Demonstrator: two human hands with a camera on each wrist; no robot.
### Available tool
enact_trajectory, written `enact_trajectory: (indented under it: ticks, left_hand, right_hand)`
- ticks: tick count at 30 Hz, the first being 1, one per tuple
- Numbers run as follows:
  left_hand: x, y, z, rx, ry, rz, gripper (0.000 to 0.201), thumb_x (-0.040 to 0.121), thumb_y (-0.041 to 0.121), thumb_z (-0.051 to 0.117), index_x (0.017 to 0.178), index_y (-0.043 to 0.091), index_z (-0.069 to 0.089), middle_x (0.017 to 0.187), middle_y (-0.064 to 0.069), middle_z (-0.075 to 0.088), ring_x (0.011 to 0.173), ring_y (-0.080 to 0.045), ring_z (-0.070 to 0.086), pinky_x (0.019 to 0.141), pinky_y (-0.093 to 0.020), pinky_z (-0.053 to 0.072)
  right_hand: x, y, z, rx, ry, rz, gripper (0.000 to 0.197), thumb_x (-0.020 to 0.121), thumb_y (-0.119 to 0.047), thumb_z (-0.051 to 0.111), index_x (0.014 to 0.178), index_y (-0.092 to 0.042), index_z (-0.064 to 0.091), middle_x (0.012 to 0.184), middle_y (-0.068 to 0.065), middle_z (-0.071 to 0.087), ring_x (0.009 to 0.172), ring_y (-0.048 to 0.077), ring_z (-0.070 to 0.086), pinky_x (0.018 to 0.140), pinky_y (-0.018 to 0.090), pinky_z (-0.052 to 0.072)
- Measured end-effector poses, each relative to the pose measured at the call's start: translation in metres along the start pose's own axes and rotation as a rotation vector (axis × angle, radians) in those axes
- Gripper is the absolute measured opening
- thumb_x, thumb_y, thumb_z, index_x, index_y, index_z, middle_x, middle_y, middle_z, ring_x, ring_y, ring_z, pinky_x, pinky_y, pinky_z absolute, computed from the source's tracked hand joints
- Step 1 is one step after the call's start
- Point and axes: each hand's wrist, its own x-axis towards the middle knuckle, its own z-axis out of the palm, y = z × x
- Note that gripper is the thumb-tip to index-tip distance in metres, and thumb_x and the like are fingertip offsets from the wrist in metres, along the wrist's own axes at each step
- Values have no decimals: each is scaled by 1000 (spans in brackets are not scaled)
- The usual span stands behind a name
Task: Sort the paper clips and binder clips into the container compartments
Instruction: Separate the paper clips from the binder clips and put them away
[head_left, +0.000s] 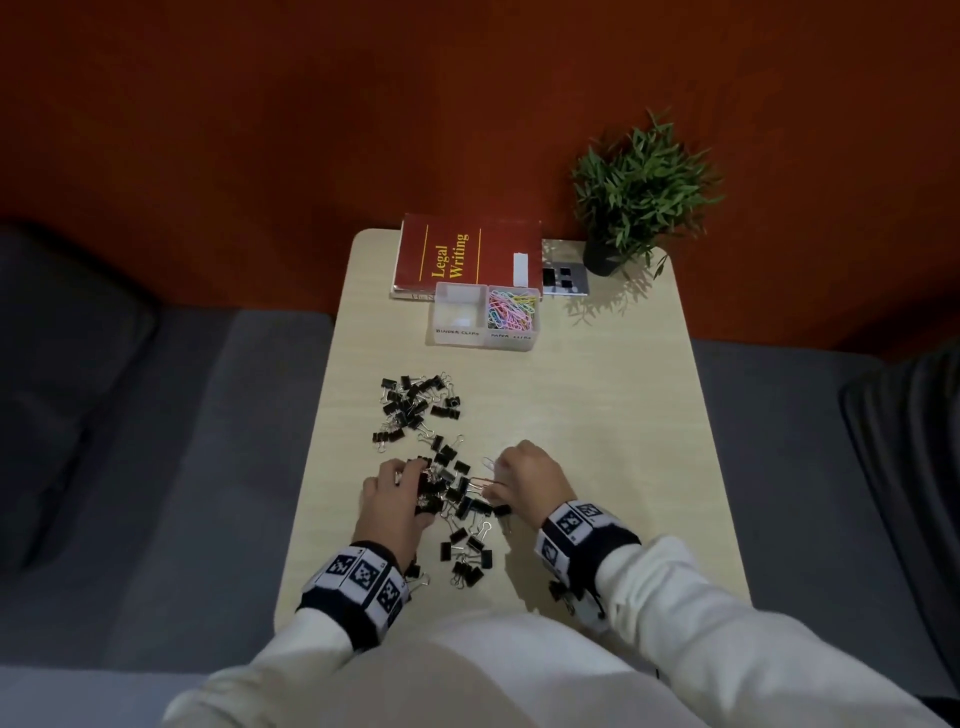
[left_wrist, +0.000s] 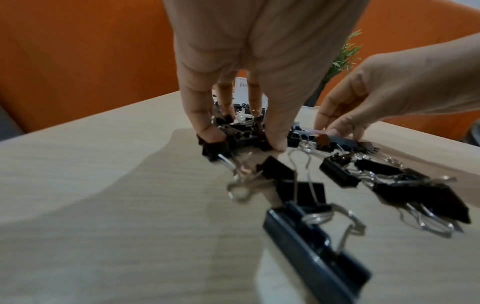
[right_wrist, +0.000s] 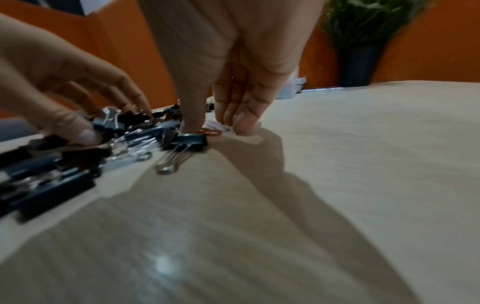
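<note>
Black binder clips (head_left: 418, 405) lie scattered across the middle of the beige table (head_left: 597, 415). My left hand (head_left: 415, 488) curls its fingers and thumb round a bunch of binder clips (left_wrist: 239, 137). Just to the right, my right hand (head_left: 498, 480) pinches an orange and a white paper clip (right_wrist: 211, 131) between thumb and fingers at the pile's edge. The clear container (head_left: 483, 338) stands farther back. Its left compartment (head_left: 457, 312), labelled binder clips, looks empty. Its right compartment holds coloured paper clips (head_left: 511, 310).
A red book (head_left: 462, 254) lies behind the container. A potted plant (head_left: 639, 192) stands at the far right corner, next to a grey card with black squares (head_left: 563, 278). More binder clips (head_left: 467, 561) lie near the front edge. Grey sofa cushions flank the table.
</note>
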Motion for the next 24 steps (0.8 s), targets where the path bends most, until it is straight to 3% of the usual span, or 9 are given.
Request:
enact_trajectory:
  ticks: [2,8,10,12,14,16,20,22,24]
  left_hand:
    - [-1,2,1,0,1,2,55,86,13,64,136,21,41,136,-9,41,116,-28,44,100,-34,41]
    - [9,10,4,21,29,32,55,84,-8,49,128,24,47,125,-8,45,105,-27,46,91,-33,45]
    - [14,14,4,38,35,21,54,83,-9,47,125,25,47,120,-7,45,101,-26,45,87,-31,43]
    - [19,18,3,53,29,5,50,82,-8,46,122,24,46,118,-7,44,99,-25,43,85,-30,41]
    - [24,22,2,77,13,-8,47,82,-6,47,119,23,45,117,-7,43,100,-25,42,83,-29,39]
    - [30,25,0,106,1,-5,44,83,-4,49,118,22,44,119,-8,43,103,-26,41,84,-29,39]
    - [42,23,-6,133,-35,5,39,89,-1,46,125,13,42,126,-10,44,112,-28,44,92,-31,39]
    - [46,21,-9,90,-45,-7,36,88,-5,42,120,9,47,121,-11,48,108,-27,47,86,-29,40]
    - [51,18,-11,10,-34,-16,33,85,-10,38,110,6,53,113,-13,54,99,-27,51,77,-29,40]
  right_hand:
    - [5,-6,4,-45,-12,-45,20,87,-20,58,89,0,59,88,5,50,80,22,52,69,24,40]
    - [15,-13,-1,-161,-59,-66,26,94,-17,47,95,1,66,98,14,63,89,30,61,75,34,47]
    - [19,-16,-7,-195,-98,-7,24,92,-12,47,82,1,65,83,11,60,84,31,60,66,30,44]
    - [24,-17,-12,-182,-143,68,32,87,-6,49,54,-8,49,63,5,50,74,29,55,57,26,38]
    - [29,-18,-15,-162,-175,112,38,82,-3,49,49,-15,36,68,12,59,72,24,54,60,29,43]
    - [29,-18,-18,-148,-187,124,35,82,-1,48,51,-15,37,85,14,68,72,22,52,70,32,48]
    - [26,-13,-29,-91,-149,117,25,88,-10,50,65,-3,59,82,15,67,86,33,63,70,35,49]
    - [34,-8,-44,-10,-45,131,19,89,-15,51,81,-3,63,92,14,69,86,30,62,73,34,49]
    - [50,-6,-64,94,91,135,14,88,-15,55,86,-4,63,93,13,68,80,27,61,72,34,49]
